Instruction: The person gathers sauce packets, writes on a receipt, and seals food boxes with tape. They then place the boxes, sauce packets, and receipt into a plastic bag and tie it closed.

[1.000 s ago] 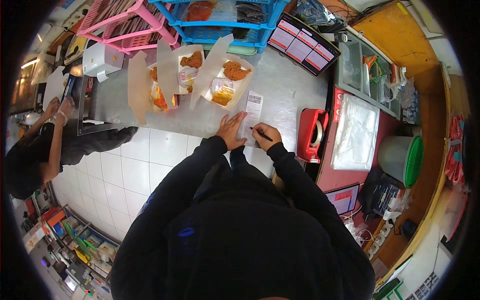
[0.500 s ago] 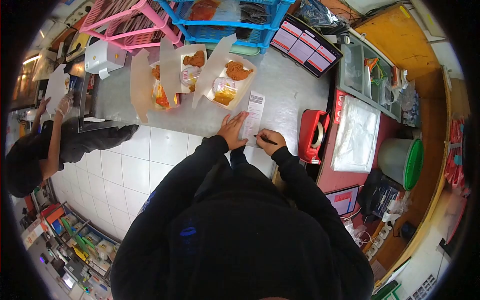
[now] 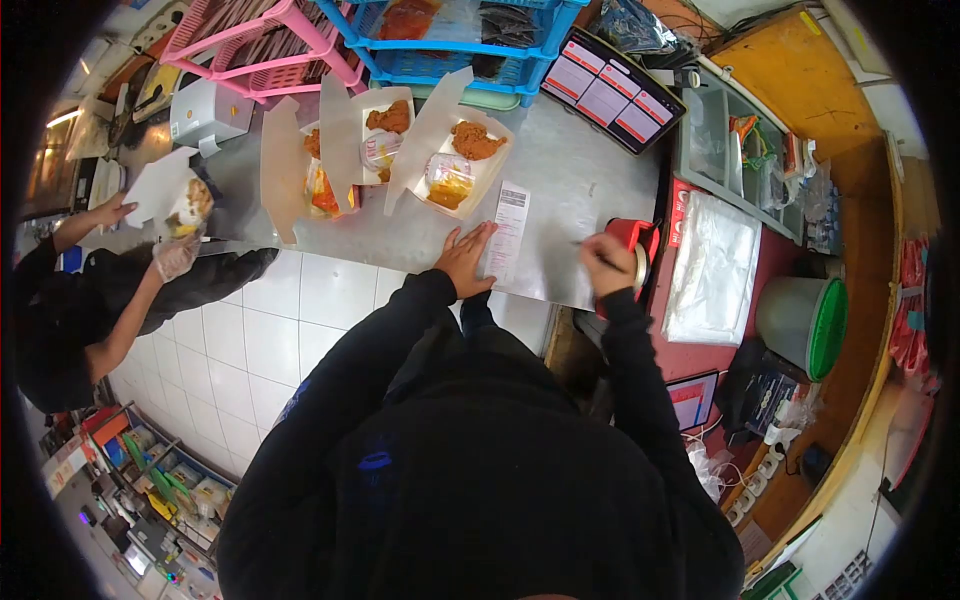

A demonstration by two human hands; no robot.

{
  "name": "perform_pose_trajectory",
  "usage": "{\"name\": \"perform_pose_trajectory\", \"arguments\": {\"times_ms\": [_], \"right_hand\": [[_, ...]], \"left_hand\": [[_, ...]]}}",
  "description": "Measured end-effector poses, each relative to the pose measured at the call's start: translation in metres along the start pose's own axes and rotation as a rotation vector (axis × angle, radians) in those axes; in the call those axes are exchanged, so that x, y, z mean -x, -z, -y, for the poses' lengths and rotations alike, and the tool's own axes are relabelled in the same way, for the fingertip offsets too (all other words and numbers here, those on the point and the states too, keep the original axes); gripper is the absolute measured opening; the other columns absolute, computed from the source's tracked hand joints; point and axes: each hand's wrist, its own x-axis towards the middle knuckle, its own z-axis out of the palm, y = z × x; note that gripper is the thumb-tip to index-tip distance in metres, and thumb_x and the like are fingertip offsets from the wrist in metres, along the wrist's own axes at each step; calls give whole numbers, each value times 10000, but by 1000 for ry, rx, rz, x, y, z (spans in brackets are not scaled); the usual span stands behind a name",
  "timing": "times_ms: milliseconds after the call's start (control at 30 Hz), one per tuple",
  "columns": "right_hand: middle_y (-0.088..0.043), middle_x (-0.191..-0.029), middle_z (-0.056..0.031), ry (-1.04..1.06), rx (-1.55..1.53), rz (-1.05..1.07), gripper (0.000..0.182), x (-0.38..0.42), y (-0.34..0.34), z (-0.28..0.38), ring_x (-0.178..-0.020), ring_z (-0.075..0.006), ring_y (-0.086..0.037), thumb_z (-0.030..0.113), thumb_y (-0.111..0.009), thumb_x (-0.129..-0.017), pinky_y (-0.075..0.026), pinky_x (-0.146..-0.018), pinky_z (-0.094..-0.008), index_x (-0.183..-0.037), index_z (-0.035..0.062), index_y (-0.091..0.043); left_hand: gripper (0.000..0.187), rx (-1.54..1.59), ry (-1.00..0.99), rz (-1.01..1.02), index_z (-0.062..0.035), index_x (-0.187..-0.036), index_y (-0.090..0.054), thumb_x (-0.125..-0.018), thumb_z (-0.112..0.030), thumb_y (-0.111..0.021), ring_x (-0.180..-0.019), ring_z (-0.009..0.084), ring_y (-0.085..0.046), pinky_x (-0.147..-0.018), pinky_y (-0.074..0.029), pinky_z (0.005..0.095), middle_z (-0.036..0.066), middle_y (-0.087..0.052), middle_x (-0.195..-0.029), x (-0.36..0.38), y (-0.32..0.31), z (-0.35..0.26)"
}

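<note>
Receipt flat on counter, long axis near-far. Left hand nearer, open, fingertips on its left edge. Right hand blurred, curled round pen, right of it by tape dispenser.

The right hand is blurred and partly hides the red tape dispenser.

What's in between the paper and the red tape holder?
In the head view, bare counter comes next to the paper, then the right hand with a pen, partly over the tape holder.
</note>
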Motion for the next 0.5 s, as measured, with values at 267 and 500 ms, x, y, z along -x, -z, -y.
{"name": "perform_pose_trajectory", "arguments": {"times_ms": [267,500], "right_hand": [[-608,-624,-41,-142,298,-251,150,-25,100,-20,-571,-95,-543,135,-717,-723,-441,-577,-246,-706,28,-612],[-642,-808,-122,-198,648,-328,497,-23,84,23,-716,-230,-610,359,-774,-653,-477,-681,-328,-935,-7,-591]], "left_hand": [[929,-22,-7,-3,-70,-1404,-135,-687,-328,-667,-1336,237,-223,-1077,-94,463,161,-281,-1409,-1,-1,-1],[931,-106,-18,76,-59,-1404,-126,-694,-337,-661,-1344,241,-200,-1060,-74,514,173,-277,-1406,-10,2,-12]]}}
